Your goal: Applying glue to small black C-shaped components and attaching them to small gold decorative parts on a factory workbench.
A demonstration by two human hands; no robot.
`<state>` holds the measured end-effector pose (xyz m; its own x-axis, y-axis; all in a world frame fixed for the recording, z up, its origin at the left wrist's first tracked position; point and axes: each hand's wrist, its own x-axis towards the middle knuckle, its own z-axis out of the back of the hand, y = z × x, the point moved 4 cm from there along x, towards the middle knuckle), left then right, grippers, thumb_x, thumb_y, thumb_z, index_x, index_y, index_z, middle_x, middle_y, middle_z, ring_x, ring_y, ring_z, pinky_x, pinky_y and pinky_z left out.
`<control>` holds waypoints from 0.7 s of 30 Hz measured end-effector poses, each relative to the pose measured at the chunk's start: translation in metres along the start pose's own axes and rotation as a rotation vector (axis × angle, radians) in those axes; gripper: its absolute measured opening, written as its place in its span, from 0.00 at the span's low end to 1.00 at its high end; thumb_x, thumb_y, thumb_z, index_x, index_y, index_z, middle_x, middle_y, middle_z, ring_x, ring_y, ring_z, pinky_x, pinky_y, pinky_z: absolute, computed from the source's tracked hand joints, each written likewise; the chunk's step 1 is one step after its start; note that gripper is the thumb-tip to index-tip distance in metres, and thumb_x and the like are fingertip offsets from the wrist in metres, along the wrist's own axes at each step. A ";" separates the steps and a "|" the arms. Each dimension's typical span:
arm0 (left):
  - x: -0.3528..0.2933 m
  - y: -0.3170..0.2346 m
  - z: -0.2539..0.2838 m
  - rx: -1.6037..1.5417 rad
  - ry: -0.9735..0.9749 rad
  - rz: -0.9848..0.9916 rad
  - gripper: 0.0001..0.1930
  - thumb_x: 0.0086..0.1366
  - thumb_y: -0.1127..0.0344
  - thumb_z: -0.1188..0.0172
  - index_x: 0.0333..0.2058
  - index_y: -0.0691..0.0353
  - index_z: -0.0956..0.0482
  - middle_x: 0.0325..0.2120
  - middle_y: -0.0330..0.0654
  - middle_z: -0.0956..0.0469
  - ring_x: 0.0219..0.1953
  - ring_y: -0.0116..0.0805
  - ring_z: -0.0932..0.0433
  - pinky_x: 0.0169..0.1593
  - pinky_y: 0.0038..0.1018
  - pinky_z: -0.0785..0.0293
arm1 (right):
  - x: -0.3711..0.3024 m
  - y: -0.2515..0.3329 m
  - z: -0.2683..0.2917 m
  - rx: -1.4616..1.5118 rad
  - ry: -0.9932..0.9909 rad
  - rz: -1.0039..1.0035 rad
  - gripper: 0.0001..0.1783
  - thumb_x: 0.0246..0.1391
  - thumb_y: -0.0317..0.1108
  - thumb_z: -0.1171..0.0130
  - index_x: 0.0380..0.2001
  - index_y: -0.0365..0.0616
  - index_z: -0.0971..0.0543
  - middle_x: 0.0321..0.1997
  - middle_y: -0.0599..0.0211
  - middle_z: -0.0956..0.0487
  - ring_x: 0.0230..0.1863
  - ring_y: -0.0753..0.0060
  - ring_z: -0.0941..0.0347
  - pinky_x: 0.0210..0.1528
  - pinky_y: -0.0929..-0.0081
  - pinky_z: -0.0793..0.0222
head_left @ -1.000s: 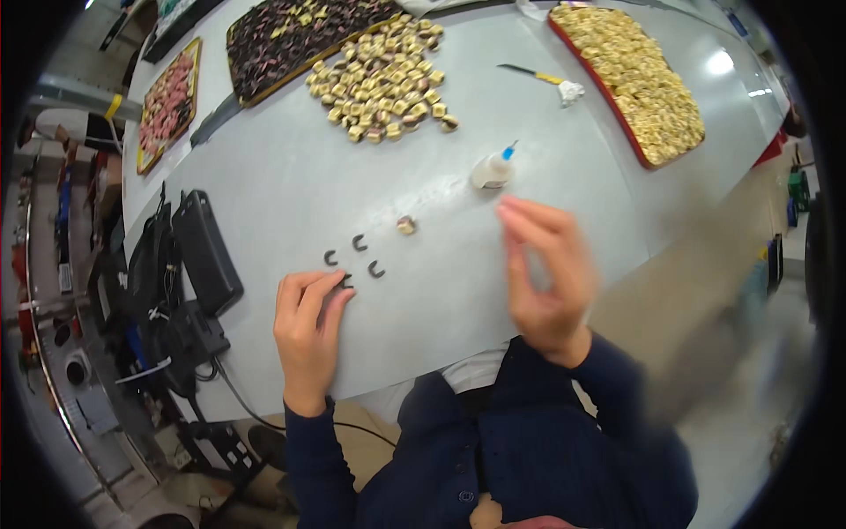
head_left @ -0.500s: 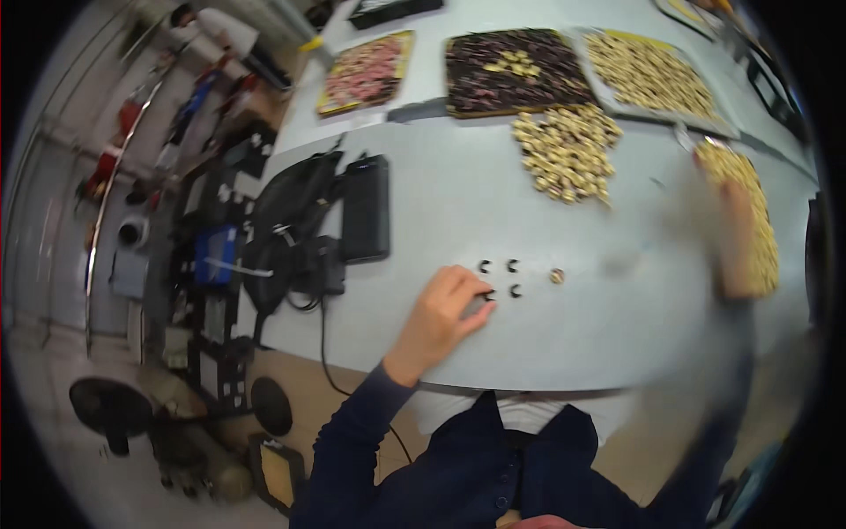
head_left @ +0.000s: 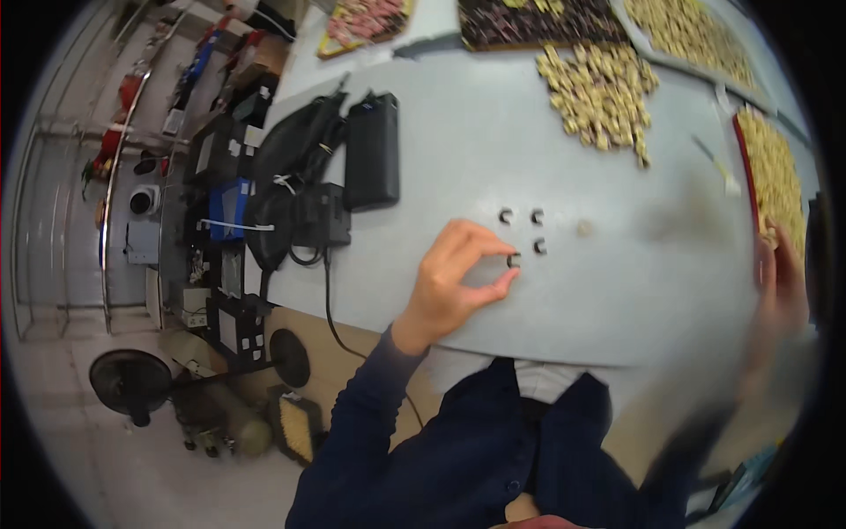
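While your left hand pinches a small dark ring on the counter, your blurry right hand touches the red tray; I cannot tell its grip.

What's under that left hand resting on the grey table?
Between the left hand fingertips sits a small dark ring on the grey table. Three more rings lie beyond. Anything beneath the palm is hidden.

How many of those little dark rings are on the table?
4: two side by side, at and, one below at, and one at the left hand's fingertips. More may be hidden beneath the hand.
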<state>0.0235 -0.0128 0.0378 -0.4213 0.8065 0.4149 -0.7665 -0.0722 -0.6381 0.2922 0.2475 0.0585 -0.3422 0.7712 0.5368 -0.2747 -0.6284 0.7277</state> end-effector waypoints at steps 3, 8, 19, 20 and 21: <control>0.002 -0.008 -0.003 -0.096 0.017 -0.009 0.15 0.42 0.78 0.30 0.32 0.62 0.20 0.30 0.41 0.25 0.33 0.36 0.25 0.35 0.26 0.27 | -0.044 0.057 -0.029 0.142 0.079 0.288 0.17 0.49 0.14 0.42 0.44 0.33 0.21 0.45 0.49 0.20 0.40 0.67 0.22 0.43 0.75 0.25; -0.005 -0.007 -0.013 -0.214 0.016 -0.015 0.15 0.43 0.77 0.31 0.33 0.63 0.20 0.31 0.42 0.24 0.34 0.34 0.26 0.37 0.26 0.28 | -0.081 0.086 -0.109 0.566 0.333 -0.044 0.17 0.40 0.15 0.35 0.38 0.39 0.18 0.39 0.53 0.20 0.35 0.66 0.23 0.35 0.77 0.27; -0.008 -0.014 -0.012 -0.278 -0.006 -0.054 0.17 0.41 0.77 0.29 0.34 0.64 0.20 0.31 0.43 0.24 0.33 0.35 0.24 0.35 0.24 0.27 | -0.096 0.102 -0.135 0.748 0.312 -0.086 0.14 0.41 0.16 0.35 0.34 0.40 0.19 0.36 0.62 0.19 0.36 0.69 0.22 0.36 0.78 0.26; -0.009 -0.013 -0.011 -0.285 -0.013 -0.056 0.17 0.41 0.77 0.28 0.34 0.64 0.20 0.31 0.43 0.24 0.33 0.35 0.24 0.35 0.24 0.27 | -0.096 0.103 -0.136 0.744 0.321 -0.084 0.14 0.41 0.16 0.35 0.34 0.40 0.19 0.36 0.62 0.19 0.36 0.69 0.21 0.36 0.78 0.26; -0.009 -0.012 -0.011 -0.292 -0.019 -0.059 0.17 0.42 0.76 0.28 0.34 0.64 0.20 0.31 0.44 0.24 0.33 0.35 0.24 0.35 0.24 0.27 | -0.097 0.103 -0.137 0.739 0.330 -0.082 0.14 0.41 0.16 0.35 0.34 0.40 0.19 0.36 0.63 0.19 0.36 0.69 0.21 0.36 0.78 0.26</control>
<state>0.0416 -0.0128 0.0348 -0.3913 0.7926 0.4676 -0.6191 0.1492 -0.7710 0.1735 0.0941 0.0234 -0.6258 0.6695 0.4001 0.3147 -0.2527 0.9149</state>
